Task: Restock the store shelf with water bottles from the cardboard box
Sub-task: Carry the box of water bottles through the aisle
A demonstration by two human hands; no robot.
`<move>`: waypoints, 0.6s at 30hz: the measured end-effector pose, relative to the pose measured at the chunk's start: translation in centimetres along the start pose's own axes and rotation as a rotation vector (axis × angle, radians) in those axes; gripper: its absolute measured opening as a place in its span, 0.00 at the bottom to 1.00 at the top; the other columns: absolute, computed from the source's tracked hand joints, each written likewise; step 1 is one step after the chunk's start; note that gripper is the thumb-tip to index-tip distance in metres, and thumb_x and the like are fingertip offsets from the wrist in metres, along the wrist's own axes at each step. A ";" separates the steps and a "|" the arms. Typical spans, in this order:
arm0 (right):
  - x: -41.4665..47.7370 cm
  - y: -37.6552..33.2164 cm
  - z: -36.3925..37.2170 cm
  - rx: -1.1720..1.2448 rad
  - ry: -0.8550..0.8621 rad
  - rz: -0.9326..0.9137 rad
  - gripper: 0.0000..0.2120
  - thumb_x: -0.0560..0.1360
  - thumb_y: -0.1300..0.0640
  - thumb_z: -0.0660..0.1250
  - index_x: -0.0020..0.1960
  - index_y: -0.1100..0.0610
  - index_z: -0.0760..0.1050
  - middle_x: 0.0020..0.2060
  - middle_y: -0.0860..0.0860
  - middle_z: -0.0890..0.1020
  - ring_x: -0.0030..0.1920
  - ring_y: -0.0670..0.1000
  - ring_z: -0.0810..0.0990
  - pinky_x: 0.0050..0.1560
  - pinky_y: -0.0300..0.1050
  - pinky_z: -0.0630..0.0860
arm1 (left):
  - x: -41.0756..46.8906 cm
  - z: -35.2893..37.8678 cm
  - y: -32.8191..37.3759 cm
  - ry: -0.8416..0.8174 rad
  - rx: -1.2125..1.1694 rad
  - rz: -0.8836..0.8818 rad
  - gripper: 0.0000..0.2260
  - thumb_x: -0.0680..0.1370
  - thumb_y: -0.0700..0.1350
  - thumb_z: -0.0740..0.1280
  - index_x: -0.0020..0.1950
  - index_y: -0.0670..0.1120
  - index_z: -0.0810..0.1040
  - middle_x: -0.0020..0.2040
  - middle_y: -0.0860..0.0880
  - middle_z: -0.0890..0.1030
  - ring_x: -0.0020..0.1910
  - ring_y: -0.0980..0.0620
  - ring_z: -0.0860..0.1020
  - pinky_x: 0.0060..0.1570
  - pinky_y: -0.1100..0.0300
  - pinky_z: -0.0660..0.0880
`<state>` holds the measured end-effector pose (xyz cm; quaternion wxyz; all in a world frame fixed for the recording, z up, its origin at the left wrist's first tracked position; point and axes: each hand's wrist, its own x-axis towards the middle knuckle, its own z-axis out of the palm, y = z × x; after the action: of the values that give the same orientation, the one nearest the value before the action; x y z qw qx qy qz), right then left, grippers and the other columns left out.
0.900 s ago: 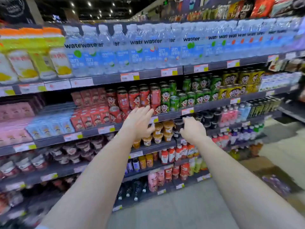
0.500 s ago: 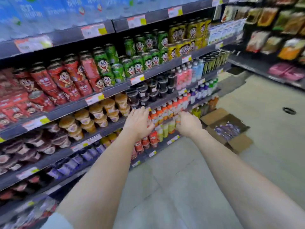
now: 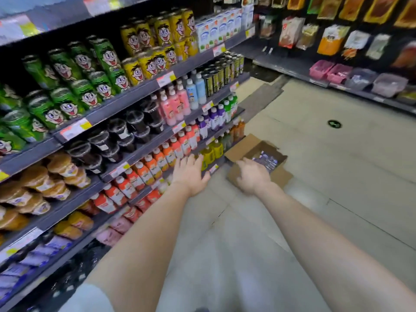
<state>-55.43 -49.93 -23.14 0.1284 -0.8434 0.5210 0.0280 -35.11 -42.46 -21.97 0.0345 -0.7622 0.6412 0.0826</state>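
Reaching forward and down, both bare arms extend from the near edge toward the floor beside the shelving. Left hand [image 3: 191, 173]: palm down, fingers spread and empty, seen in front of the low shelf rows where orange-capped bottles [image 3: 157, 161] and yellow bottles [image 3: 211, 152] stand; contact with them cannot be told. Right hand [image 3: 253, 175]: palm down, fingers loosely curled and parted, gripping nothing, poised over the near-left corner of the cardboard box [image 3: 279, 174]; motion blur hides the fingertips.

Box sits on the floor [image 3: 315, 154], flaps open, its left side just beside the foot of the store shelf [image 3: 139, 102]. Water bottles [image 3: 266, 159] lie inside it, purplish caps and clear bodies, count not readable.

Surroundings, left side, top to bottom: green cans [image 3: 74, 70] and yellow cans [image 3: 157, 34] with cartoon faces, dark cups [image 3: 126, 136], pink bottles [image 3: 175, 104], tan-lidded cups [image 3: 40, 183]. Price tags run along each shelf edge. Far right: a second rack with hanging snack packets [image 3: 333, 39] and pink tubs [image 3: 331, 70] on its lowest ledge.

Open room: the tiled aisle between the two racks is bare to the right of the box, save a small dark round mark [image 3: 334, 124] farther off. A flat mat [image 3: 261, 95] lies at the far end of the left shelving. The box's near flap [image 3: 281, 176] projects toward the walkway.
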 end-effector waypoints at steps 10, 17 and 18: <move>10.6 17.8 -0.2 -0.032 -0.040 0.101 0.23 0.81 0.48 0.61 0.75 0.52 0.69 0.71 0.53 0.74 0.73 0.56 0.70 0.70 0.49 0.67 | 19.0 4.9 9.3 -0.075 0.004 -0.045 0.34 0.84 0.63 0.54 0.83 0.43 0.61 0.79 0.38 0.69 0.77 0.37 0.68 0.79 0.44 0.59; 24.4 28.4 -1.5 -0.061 -0.239 0.127 0.26 0.80 0.55 0.62 0.78 0.51 0.65 0.74 0.54 0.72 0.73 0.56 0.71 0.72 0.50 0.68 | 33.7 9.1 14.6 -0.247 -0.083 -0.129 0.30 0.84 0.62 0.56 0.78 0.42 0.68 0.73 0.38 0.73 0.73 0.36 0.72 0.74 0.45 0.64; 26.0 29.3 -1.9 -0.063 -0.260 0.118 0.25 0.80 0.55 0.62 0.77 0.51 0.65 0.73 0.54 0.72 0.72 0.56 0.71 0.71 0.49 0.69 | 35.2 9.2 15.4 -0.278 -0.097 -0.139 0.29 0.84 0.62 0.57 0.77 0.42 0.68 0.73 0.38 0.73 0.73 0.36 0.72 0.74 0.46 0.64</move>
<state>-69.74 -85.45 -31.52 0.1664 -0.8041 0.5475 0.1610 -45.21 -77.90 -36.17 0.0919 -0.7868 0.5710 0.2156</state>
